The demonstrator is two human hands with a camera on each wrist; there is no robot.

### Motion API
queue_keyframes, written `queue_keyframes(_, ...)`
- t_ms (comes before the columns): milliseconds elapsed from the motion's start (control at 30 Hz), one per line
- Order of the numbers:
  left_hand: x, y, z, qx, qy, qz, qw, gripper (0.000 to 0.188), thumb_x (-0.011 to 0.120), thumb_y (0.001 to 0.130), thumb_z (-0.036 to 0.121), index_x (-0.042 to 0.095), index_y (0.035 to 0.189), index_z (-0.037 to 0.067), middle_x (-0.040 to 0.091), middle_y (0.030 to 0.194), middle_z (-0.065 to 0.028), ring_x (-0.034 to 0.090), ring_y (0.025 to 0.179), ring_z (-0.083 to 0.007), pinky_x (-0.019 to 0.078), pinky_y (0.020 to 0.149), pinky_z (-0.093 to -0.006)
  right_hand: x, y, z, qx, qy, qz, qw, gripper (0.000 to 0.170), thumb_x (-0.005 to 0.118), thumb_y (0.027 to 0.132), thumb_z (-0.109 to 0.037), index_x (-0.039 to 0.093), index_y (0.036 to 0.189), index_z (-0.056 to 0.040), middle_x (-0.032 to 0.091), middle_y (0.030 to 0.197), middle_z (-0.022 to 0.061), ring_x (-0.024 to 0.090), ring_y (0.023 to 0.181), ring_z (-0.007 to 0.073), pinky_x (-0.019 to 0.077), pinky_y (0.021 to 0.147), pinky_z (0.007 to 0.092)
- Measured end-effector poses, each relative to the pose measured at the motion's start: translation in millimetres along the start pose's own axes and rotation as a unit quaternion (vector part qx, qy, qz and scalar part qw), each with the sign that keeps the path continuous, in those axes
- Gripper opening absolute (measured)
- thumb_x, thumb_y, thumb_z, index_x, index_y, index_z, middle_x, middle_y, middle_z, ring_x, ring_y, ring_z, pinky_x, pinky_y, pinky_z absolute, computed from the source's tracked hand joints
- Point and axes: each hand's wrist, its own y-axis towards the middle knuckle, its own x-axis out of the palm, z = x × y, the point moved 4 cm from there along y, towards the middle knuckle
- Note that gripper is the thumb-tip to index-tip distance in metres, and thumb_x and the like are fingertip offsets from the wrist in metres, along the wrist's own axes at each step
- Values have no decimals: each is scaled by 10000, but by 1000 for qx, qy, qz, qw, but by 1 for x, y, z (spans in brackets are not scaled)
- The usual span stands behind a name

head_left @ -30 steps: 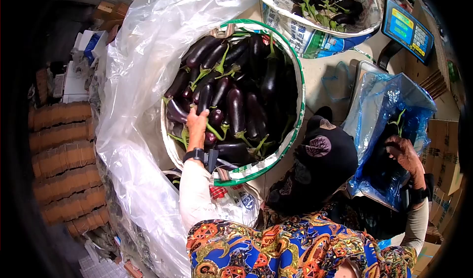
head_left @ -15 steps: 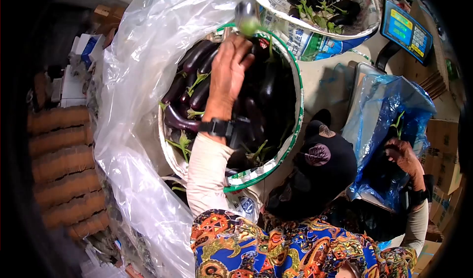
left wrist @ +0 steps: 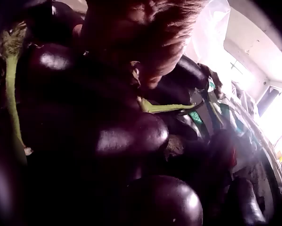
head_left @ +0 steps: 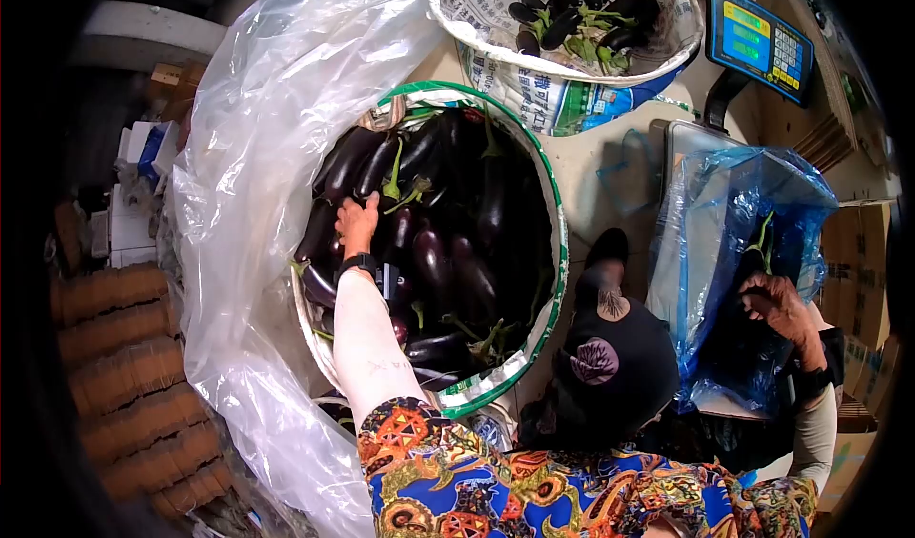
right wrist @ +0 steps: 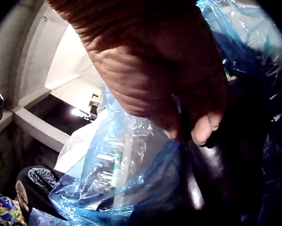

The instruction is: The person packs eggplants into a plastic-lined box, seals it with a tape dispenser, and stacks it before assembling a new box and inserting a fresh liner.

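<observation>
Stacked brown bundles [head_left: 124, 376] near white boxes [head_left: 132, 225] at left; cardboard [head_left: 858, 271] at far right.

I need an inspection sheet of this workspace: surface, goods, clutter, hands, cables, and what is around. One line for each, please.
Surface: pale floor visible between the large basket and the scale.
Job's things: eggplants fill much of the large basket; more lie in the open blue bag, by the scale's lit display.
Clutter: clear plastic sheet bunched against the large basket.
Left hand: among the basket's eggplants; grip unclear.
Right hand: inside the blue bag, fingers curled; grip unclear.
Cables: nothing seen.
Surroundings: smaller basket with eggplants, brown stack, cardboard.
</observation>
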Motion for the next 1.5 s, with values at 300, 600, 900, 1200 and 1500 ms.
queue_keyframes(300,-14,-62,19,88,-370,-184,906,351,652,905,357,623,788,27,626,666,-70,548,499,-175,440,480,-319,1,-1,-4,-7,-45,8,999,93,548,866,-12,619,926,-2,605,731,65,577,631,138,464,584,270)
queue_keyframes(600,-17,-223,0,-44,-714,-378,588,294,563,993,270,584,1001,-24,342,609,50,324,524,-74,286,488,-233,1,-4,-19,-44,-91,-18,995,78,584,875,0,606,949,-7,588,733,74,551,621,148,443,567,278)
queue_keyframes(900,-97,-275,84,134,-590,-441,663,324,625,942,264,569,1055,-35,432,606,31,342,493,-65,264,458,-215,-32,-23,-69,-253,-88,170,948,118,612,889,-34,581,991,16,629,945,101,612,842,204,490,791,302)
queue_keyframes(1200,-145,-377,257,367,-295,-535,702,219,621,874,96,655,1034,-49,542,679,20,422,551,-35,315,497,-188,-36,-33,-110,-314,152,112,930,759,800,746,-262,444,1393,-86,577,1241,113,576,1104,225,487,926,344)
queue_keyframes(1500,-140,-409,323,308,-604,-563,473,866,601,910,502,245,1476,-48,385,1421,-272,361,1339,-371,275,1130,-518,-42,-46,-52,-242,511,-30,824,460,639,928,-159,415,1294,6,610,1081,156,701,830,215,610,713,278)
